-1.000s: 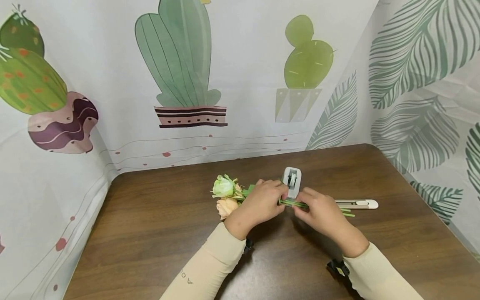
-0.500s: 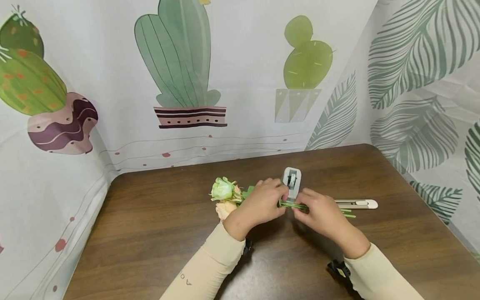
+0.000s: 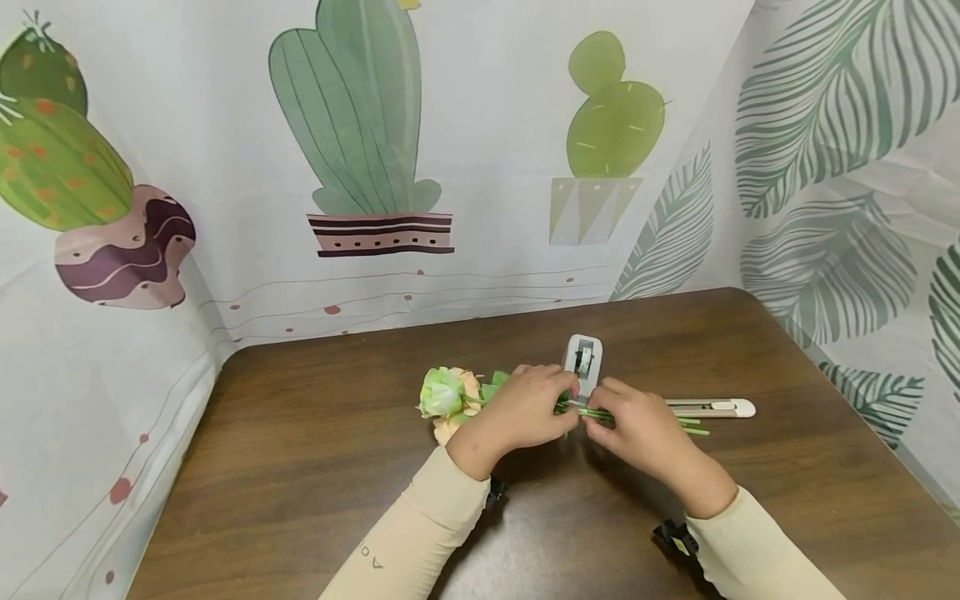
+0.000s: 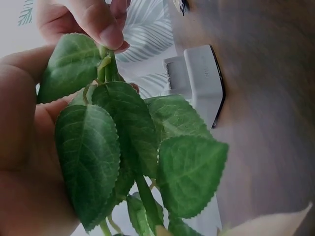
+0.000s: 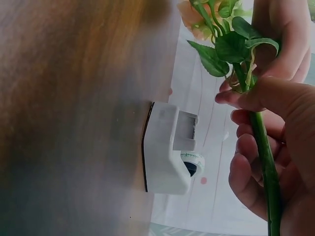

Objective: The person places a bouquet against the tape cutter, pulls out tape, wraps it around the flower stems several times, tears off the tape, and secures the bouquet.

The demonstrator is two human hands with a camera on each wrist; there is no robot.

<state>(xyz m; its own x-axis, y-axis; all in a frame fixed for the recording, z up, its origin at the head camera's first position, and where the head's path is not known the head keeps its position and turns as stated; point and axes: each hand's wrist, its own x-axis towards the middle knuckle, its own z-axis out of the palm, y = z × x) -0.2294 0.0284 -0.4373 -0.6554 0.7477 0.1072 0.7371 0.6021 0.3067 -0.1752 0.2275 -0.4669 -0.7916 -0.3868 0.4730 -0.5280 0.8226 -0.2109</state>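
Observation:
A bunch of artificial roses lies across both hands in the head view, with a pale green rose [image 3: 441,392] and peach roses [image 3: 447,430] at the left end. My left hand [image 3: 534,407] grips the green stems [image 3: 594,412] just below the leaves [image 4: 133,128]. Close to its right, my right hand [image 3: 637,425] pinches the same stems between thumb and fingers. In the right wrist view a stem [image 5: 266,167] runs down past the right palm. Just behind the hands stands a white tape dispenser [image 3: 590,379] with a roll in it. Part of the bunch is hidden by the left hand.
A utility knife [image 3: 727,407] with a white end lies on the brown wooden table [image 3: 315,467], right of the dispenser and partly behind the right hand. The cut stem ends [image 3: 693,432] stick out beyond that hand. A cactus-print cloth [image 3: 495,167] hangs behind the table.
The flower heads have turned: the green rose has moved down and slightly left, and peach petals now show behind it. Both hands stay nearly in place, still holding the stems.

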